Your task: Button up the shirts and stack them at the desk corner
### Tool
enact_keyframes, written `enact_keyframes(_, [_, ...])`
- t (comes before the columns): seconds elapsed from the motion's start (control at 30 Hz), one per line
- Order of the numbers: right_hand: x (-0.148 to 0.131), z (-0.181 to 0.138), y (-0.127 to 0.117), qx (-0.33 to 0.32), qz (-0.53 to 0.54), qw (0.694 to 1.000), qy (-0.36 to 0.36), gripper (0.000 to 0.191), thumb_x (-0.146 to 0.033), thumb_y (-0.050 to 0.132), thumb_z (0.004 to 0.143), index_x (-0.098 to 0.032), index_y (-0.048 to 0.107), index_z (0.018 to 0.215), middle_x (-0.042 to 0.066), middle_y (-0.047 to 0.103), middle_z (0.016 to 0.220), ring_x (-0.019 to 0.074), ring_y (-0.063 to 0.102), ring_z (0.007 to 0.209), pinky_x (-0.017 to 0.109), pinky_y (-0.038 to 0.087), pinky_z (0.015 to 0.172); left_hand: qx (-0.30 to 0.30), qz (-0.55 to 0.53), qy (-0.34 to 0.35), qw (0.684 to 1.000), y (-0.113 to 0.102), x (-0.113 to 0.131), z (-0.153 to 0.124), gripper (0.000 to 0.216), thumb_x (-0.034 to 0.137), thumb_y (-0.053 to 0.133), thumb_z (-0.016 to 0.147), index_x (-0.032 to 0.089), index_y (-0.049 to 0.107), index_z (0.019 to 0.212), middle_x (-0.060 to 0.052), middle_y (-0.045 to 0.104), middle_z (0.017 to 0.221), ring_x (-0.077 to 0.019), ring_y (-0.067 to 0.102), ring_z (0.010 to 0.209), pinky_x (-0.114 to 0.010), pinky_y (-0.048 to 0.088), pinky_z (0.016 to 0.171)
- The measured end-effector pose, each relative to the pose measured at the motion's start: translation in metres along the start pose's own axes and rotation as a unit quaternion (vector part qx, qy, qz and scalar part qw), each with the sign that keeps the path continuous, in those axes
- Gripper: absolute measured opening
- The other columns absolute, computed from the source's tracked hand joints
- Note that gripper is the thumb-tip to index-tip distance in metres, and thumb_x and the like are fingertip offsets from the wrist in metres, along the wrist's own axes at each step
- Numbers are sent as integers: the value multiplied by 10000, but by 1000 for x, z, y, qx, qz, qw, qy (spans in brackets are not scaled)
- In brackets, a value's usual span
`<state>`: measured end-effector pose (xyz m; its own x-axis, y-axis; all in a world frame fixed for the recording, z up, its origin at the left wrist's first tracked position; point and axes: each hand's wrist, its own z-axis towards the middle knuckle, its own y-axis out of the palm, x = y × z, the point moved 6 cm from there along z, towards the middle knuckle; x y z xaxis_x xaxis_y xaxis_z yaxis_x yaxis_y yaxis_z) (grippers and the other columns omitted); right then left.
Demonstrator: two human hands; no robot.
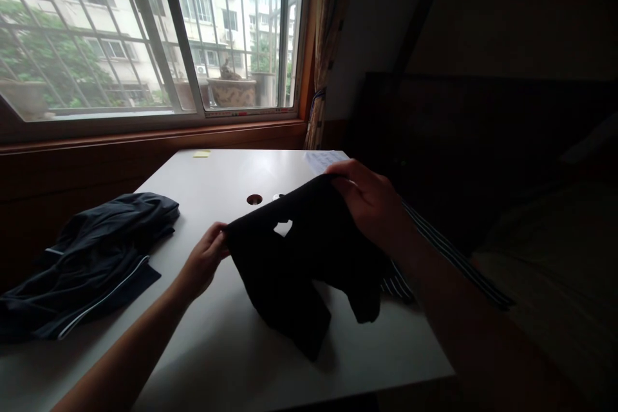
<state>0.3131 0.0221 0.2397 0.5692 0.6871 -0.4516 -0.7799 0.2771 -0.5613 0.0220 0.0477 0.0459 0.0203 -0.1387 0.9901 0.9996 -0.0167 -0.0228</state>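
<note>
A plain black garment [290,264], apparently a pair of shorts, hangs stretched between my two hands above the white table. My left hand [207,257] pinches one end of its upper edge. Higher up and farther right, my right hand [364,196] grips the other end. Two leg-like parts dangle toward the tabletop, and a small white patch shows below the upper edge; whether it is a print or a gap I cannot tell. Behind the garment and my right forearm, a dark striped cloth [454,254] is partly hidden.
Crumpled dark navy clothing with white piping [106,244] lies on the left of the white table [193,347]. A yellow note [201,154], a paper sheet [316,159] and a round cable hole [254,199] are farther back. Beyond stands a barred window [232,32] beside a curtain [318,77].
</note>
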Motion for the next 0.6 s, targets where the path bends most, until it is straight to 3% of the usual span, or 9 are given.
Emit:
enact_keyframes(0.07, [5, 5, -15, 13, 6, 1000, 20, 123, -259, 559, 949, -246, 667, 1006, -11, 675, 870, 176, 642, 828, 295, 500, 777, 6, -73, -2, 997, -15, 28, 6, 209, 411, 605, 898, 213, 557, 947, 35, 542, 730, -100, 536, 619, -218, 483, 588])
enact_keyframes(0.13, [9, 8, -31, 24, 30, 998, 51, 131, -315, 599, 934, -245, 692, 996, -9, 684, 879, 179, 652, 840, 295, 509, 769, -11, -72, -1, 997, -32, 65, 13, 221, 394, 657, 855, 209, 580, 947, 27, 571, 720, -105, 542, 612, -209, 473, 562])
enact_keyframes(0.23, [15, 10, -55, 52, 70, 989, 118, 201, -382, 649, 898, -241, 718, 1024, 0, 702, 889, 183, 663, 810, 289, 519, 700, -25, 25, -23, 999, -61, 116, 29, 288, 389, 665, 848, 162, 621, 1019, 11, 613, 735, -123, 567, 598, -216, 470, 525])
enact_keyframes(0.3, [22, 11, -68, 70, 71, 983, 153, 247, -415, 680, 867, -228, 735, 1018, 14, 718, 896, 190, 669, 795, 296, 525, 679, -78, 110, -26, 991, -69, 135, 44, 325, 374, 675, 844, 120, 649, 1046, -5, 642, 767, -140, 601, 632, -238, 492, 561])
enact_keyframes(0.4, [39, 16, -74, 48, 29, 984, 169, 269, -436, 691, 851, -217, 756, 992, 30, 743, 919, 205, 683, 829, 323, 535, 740, -167, 267, 13, 949, -59, 129, 71, 320, 438, 691, 815, 153, 694, 962, -32, 685, 814, -192, 638, 722, -273, 521, 641])
enact_keyframes(0.5, [75, 18, -67, -13, -76, 982, 174, 268, -436, 641, 881, -230, 767, 997, 41, 760, 967, 230, 691, 903, 344, 518, 829, -124, 444, 119, 879, -47, 97, 92, 311, 494, 583, 875, 221, 697, 970, -34, 693, 837, -218, 632, 773, -314, 512, 737])
enact_keyframes(0.6, [128, 6, -61, -77, -199, 956, 203, 250, -386, 602, 886, -232, 775, 981, 54, 766, 1007, 252, 687, 951, 329, 494, 849, -117, 516, 183, 829, -38, 54, 89, 402, 497, 477, 934, 233, 648, 1184, -69, 682, 1012, -223, 631, 830, -360, 507, 817])
